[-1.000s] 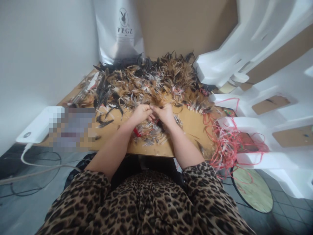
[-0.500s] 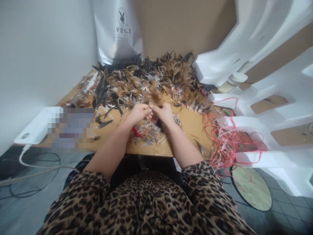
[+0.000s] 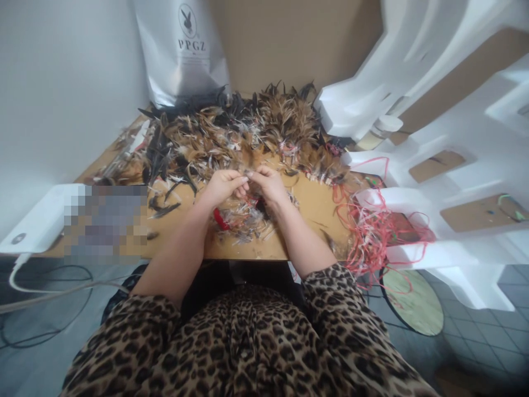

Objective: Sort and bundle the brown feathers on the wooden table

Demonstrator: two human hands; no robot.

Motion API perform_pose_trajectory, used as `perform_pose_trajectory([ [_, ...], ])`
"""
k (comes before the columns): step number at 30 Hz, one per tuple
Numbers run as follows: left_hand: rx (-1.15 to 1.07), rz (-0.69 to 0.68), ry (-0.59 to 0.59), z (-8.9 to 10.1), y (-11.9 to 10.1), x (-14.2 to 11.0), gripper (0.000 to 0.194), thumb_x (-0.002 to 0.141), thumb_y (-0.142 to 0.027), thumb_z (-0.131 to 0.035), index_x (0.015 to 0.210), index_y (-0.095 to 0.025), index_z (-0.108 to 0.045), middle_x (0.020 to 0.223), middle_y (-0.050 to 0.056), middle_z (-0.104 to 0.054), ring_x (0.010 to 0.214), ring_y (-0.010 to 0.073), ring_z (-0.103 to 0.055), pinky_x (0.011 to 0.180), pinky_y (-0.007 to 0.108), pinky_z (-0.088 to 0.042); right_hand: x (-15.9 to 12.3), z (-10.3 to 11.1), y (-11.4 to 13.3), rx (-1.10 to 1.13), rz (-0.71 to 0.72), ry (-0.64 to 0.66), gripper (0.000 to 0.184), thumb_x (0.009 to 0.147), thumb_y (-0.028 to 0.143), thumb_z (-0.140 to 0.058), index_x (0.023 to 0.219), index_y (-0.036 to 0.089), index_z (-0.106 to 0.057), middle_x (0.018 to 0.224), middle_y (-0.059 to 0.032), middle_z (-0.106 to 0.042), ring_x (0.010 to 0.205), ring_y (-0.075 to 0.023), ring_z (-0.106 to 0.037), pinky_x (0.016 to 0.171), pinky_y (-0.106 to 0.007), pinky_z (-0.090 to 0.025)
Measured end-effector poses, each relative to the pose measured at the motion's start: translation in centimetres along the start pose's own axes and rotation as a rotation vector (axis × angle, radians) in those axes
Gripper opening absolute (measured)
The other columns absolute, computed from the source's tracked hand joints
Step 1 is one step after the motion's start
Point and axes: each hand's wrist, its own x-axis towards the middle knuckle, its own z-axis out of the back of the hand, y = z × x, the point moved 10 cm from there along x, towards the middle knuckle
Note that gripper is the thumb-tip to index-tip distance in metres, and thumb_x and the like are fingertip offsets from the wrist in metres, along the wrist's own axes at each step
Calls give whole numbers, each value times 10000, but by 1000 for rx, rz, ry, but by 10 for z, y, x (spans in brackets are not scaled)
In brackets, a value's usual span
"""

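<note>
My left hand (image 3: 228, 186) and my right hand (image 3: 266, 183) meet above the table, thumbs and fingertips pinched together. Brown feathers (image 3: 248, 156) stand up at the fingertips, and both hands appear closed on them; the quill ends are hidden by the fingers. Under my wrists lies a loose heap of feather quills and scraps (image 3: 248, 221), with a red piece (image 3: 221, 219) at its left side. Beyond my hands spreads a large pile of brown and black feathers (image 3: 198, 132), some tied in bunches.
At the right edge of the wooden table (image 3: 314, 212) hangs a tangle of pink string (image 3: 372, 231) by white foam pieces (image 3: 417, 253). A silver bag (image 3: 182, 71) stands behind the pile. On the left are a white power bank (image 3: 43, 220) with a cable and a blurred-out object (image 3: 109, 220).
The whole view has shifted a little, so everything sits further left. My hands remain pinched together, with the right fingers slightly repositioned.
</note>
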Motion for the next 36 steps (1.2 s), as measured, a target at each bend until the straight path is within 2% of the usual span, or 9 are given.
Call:
perform_pose_trajectory([
  [4,34,-32,-46,7,-6,0,229,723,-313,-639,600,-120,-642,473,17,-575,397,62,-497,428,176,-388,-1,-8,-14,78,-122,46,357,565,436,-727,623,179,-486,570,46,-515,526,-71,-468,516,-208,-373],
  [7,-29,-18,-133,20,-3,2,238,710,-330,-655,607,-117,-635,482,16,-577,395,55,-485,417,171,-373,-1,-1,4,-33,-25,21,303,593,414,-713,720,169,-588,645,24,-586,557,-67,-478,542,-205,-384],
  [10,-158,-13,-228,34,3,3,229,692,-339,-673,684,-112,-645,577,22,-621,416,41,-491,408,157,-364,-3,3,26,-322,68,116,243,617,355,-698,724,145,-643,657,9,-614,573,-70,-480,578,-215,-394],
  [13,-238,4,-221,36,9,5,243,672,-334,-693,714,-99,-649,584,15,-611,419,33,-491,389,142,-345,-5,9,26,-649,33,259,198,651,310,-660,707,120,-670,607,3,-607,542,-73,-474,562,-220,-384],
  [17,-276,22,-198,33,12,5,237,668,-310,-698,752,-93,-652,592,7,-606,427,30,-492,389,134,-350,-7,17,20,-896,12,390,151,664,243,-629,706,112,-691,638,-11,-643,592,-89,-539,622,-226,-414],
  [21,-291,42,-188,32,14,5,233,674,-297,-695,774,-92,-649,606,5,-606,437,32,-500,391,133,-355,-13,12,17,-966,3,507,136,673,193,-611,744,117,-698,693,-10,-664,636,-85,-563,662,-220,-423],
  [27,-325,78,-142,26,16,5,232,673,-288,-701,776,-88,-644,606,5,-603,436,33,-502,390,132,-358,-20,1,1,-1066,-49,587,152,645,149,-645,789,146,-695,630,26,-631,547,-61,-503,618,-215,-397],
  [30,-355,100,-139,26,18,5,221,679,-278,-698,780,-90,-639,607,7,-607,443,34,-507,395,128,-359,-16,-3,1,-1014,1,545,78,655,135,-618,693,143,-686,616,17,-628,562,-72,-513,617,-219,-394],
  [36,-501,153,-98,22,25,6,153,699,-217,-686,771,-95,-629,764,73,-686,492,32,-533,408,109,-372,-11,3,40,-488,116,333,233,699,329,-634,782,112,-641,647,9,-607,551,-66,-474,562,-207,-382],
])
